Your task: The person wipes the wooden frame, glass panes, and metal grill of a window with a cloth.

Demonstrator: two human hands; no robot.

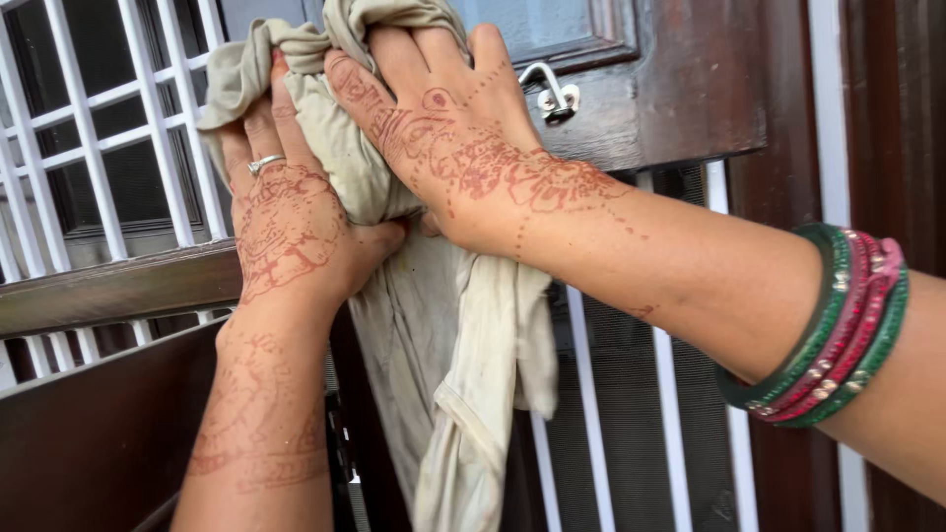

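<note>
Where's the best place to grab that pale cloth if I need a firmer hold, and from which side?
Probably the bunched upper part of the pale cloth, where the left hand and right hand press it against the wooden door frame. Come from the front, fingers closing round the thick folds. The knotted tail below hangs loose and would just swing.
</note>
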